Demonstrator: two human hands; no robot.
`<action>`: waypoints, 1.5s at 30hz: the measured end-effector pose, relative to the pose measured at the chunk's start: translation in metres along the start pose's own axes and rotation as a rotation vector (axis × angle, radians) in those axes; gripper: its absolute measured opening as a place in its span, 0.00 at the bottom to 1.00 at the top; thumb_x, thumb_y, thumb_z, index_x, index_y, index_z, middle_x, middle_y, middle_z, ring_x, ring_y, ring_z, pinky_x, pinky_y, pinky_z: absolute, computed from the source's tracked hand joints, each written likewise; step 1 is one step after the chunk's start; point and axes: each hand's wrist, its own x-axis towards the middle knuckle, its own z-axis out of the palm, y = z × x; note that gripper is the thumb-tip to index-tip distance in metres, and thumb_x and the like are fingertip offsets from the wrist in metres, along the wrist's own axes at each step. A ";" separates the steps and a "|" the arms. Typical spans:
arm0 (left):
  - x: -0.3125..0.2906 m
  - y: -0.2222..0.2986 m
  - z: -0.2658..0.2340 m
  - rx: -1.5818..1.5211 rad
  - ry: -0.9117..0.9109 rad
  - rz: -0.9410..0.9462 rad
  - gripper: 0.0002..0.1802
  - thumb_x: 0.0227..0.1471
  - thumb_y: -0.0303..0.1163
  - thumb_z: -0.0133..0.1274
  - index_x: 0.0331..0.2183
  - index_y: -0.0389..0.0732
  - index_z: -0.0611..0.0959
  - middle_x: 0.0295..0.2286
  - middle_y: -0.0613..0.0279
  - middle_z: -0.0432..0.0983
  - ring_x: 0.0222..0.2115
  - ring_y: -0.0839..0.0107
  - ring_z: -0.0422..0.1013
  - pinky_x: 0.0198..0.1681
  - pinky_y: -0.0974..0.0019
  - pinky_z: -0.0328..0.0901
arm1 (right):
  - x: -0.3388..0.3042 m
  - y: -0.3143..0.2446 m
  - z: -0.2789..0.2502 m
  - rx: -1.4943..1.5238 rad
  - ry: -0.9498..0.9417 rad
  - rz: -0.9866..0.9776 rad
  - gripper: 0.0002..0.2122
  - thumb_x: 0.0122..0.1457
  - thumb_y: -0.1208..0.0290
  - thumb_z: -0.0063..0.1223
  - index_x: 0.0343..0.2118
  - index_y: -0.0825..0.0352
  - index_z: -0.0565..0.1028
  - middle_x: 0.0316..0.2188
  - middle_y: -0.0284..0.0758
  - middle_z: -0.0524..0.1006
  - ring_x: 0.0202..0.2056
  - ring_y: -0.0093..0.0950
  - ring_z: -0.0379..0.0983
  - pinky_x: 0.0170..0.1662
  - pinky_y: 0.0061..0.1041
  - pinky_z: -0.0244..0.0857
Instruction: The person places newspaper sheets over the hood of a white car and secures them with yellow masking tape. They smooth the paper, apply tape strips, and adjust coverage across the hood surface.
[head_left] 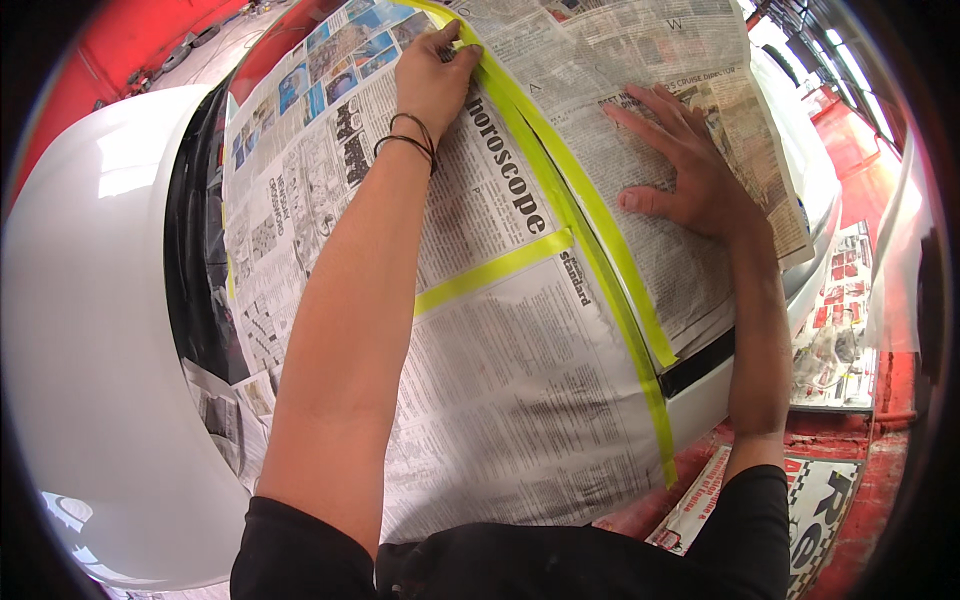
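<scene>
Sheets of newspaper (510,400) cover the curved surface of a white car. Two long strips of yellow-green masking tape (548,172) run along the facing edges of the sheets, with a narrow gap between them lower down. A shorter strip (490,272) crosses the left sheets. At the top, my left hand (436,88) has its fingers closed in a pinch at the masking tape. My right hand (690,165) lies open with spread fingers on the right newspaper sheet (650,250), holding nothing. Dark bands circle my left wrist.
A smooth white car panel (90,300) curves along the left, beside a black trim strip (190,230). Printed boards (835,310) stand or lie at the right by a red surface. Translucent plastic sheeting (905,270) hangs at the far right. Dark clutter (190,45) sits at the upper left.
</scene>
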 end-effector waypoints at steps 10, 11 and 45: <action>0.003 -0.006 0.002 -0.077 -0.017 0.174 0.31 0.58 0.32 0.61 0.61 0.32 0.78 0.50 0.43 0.81 0.50 0.58 0.79 0.55 0.59 0.72 | 0.001 -0.029 -0.006 0.053 -0.017 0.010 0.34 0.59 0.52 0.55 0.70 0.51 0.69 0.75 0.40 0.57 0.76 0.48 0.47 0.77 0.53 0.37; -0.001 -0.001 -0.001 -0.063 -0.035 0.160 0.31 0.58 0.32 0.61 0.60 0.32 0.78 0.52 0.42 0.79 0.53 0.55 0.77 0.58 0.58 0.70 | 0.001 -0.028 -0.005 0.047 -0.043 -0.017 0.34 0.59 0.52 0.54 0.70 0.52 0.69 0.75 0.40 0.57 0.76 0.48 0.47 0.77 0.53 0.37; 0.004 0.008 0.004 0.070 0.027 0.164 0.23 0.52 0.29 0.58 0.51 0.33 0.86 0.46 0.39 0.82 0.47 0.44 0.79 0.55 0.51 0.72 | 0.000 -0.040 0.004 -0.013 -0.109 0.022 0.40 0.59 0.33 0.49 0.69 0.55 0.71 0.75 0.43 0.58 0.76 0.51 0.47 0.74 0.63 0.33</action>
